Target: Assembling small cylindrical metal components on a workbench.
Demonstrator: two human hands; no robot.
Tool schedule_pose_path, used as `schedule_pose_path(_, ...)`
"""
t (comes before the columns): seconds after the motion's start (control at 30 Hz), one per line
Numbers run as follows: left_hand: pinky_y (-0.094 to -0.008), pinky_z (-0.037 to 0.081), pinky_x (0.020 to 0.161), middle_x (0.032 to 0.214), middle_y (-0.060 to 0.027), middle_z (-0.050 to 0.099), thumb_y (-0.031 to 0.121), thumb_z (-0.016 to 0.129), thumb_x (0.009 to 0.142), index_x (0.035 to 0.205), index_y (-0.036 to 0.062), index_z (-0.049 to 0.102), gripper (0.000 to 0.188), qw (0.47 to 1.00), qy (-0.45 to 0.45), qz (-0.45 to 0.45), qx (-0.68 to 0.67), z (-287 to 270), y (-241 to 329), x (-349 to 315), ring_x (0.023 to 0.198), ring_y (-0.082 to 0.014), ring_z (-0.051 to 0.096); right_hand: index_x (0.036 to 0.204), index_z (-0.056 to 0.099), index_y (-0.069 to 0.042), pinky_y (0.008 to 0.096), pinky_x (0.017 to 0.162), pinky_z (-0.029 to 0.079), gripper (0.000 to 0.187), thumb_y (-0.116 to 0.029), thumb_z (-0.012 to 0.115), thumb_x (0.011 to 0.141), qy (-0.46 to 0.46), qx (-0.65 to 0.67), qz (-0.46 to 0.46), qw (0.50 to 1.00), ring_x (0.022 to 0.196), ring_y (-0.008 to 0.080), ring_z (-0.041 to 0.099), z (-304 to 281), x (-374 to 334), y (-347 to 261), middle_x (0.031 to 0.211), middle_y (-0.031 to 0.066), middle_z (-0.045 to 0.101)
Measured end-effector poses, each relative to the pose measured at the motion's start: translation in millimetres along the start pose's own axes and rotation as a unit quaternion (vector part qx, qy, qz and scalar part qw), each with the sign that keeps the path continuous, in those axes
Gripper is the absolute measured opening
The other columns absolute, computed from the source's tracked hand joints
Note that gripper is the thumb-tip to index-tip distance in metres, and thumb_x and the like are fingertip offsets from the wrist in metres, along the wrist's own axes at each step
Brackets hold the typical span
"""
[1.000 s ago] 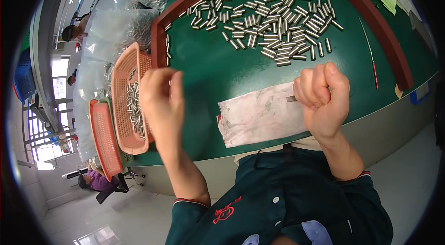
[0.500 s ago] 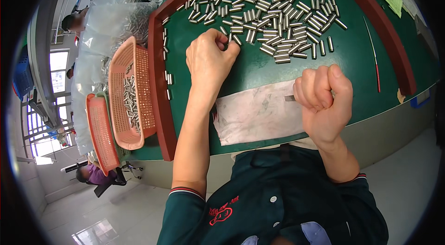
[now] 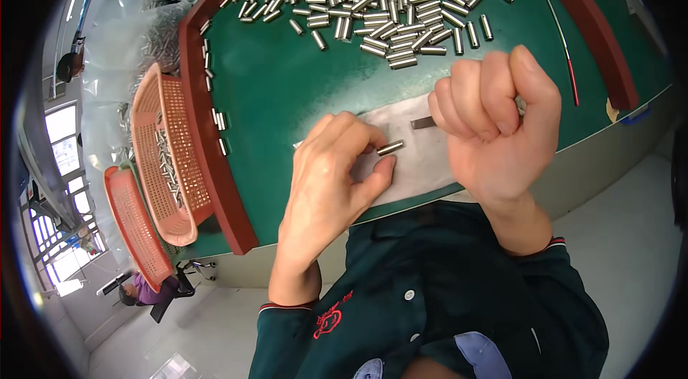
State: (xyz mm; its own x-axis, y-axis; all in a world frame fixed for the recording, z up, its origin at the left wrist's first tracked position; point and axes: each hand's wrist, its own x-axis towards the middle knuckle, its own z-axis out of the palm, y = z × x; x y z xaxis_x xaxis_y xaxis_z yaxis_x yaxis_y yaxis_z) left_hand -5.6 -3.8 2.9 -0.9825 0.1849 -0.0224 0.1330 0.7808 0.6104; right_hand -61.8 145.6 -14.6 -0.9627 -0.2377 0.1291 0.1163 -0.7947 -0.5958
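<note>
My left hand [image 3: 330, 171] pinches one small shiny metal cylinder [image 3: 391, 147] between thumb and fingertips, above a whitish, smudged cloth [image 3: 424, 160]. To the right, my right hand [image 3: 502, 125] is curled in a fist. A flat, dark metal strip [image 3: 423, 122] sticks out from its little-finger side; the rest of it is hidden in the palm. Beyond both hands, many loose metal cylinders [image 3: 401, 63] lie in a spread heap on the green tabletop [image 3: 265, 85].
Dark red wooden rails [image 3: 203, 128] border the work surface. A thin red-handled tool [image 3: 572, 82] lies by the right rail. Outside the left rail stand pink plastic baskets [image 3: 195, 182], one with metal cylinders inside, and clear bags [image 3: 107, 67] of metal parts. A person in purple [image 3: 152, 290] sits far left.
My left hand has come back from the heap's near edge to the cloth, now with a cylinder in its fingertips. My right hand stays closed on the strip. The whole view has shifted.
</note>
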Motion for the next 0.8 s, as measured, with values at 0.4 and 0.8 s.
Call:
schedule_pose_path(0.4,-0.0303,0.038,0.052,0.066,-0.0043,0.051,0.002,0.068,0.062,0.070,0.0045,0.060,0.011,0.993,0.096,0.022,-0.061,17.4,-9.6,-4.1,0.062,-0.0207,0.048,0.050,0.026,-0.013,0.0241,0.039,0.016,0.040,-0.023,0.028,0.089,0.035,-0.041,0.059,0.997,0.040,0.0075,0.014,13.9,-3.4,4.7,0.042,-0.0024,0.024)
schedule_pose_path(0.8,-0.0301,0.037,0.052,0.065,-0.0040,0.050,0.001,0.068,0.061,0.069,0.0045,0.060,0.012,0.992,0.104,0.030,-0.071,18.2,-10.8,-4.1,0.059,-0.0202,0.045,0.050,0.026,-0.013,0.0239,0.038,0.016,0.040,-0.023,0.028,0.089,0.037,-0.043,0.068,0.996,0.039,0.0073,0.014,15.8,-1.4,6.2,0.042,-0.0026,0.024)
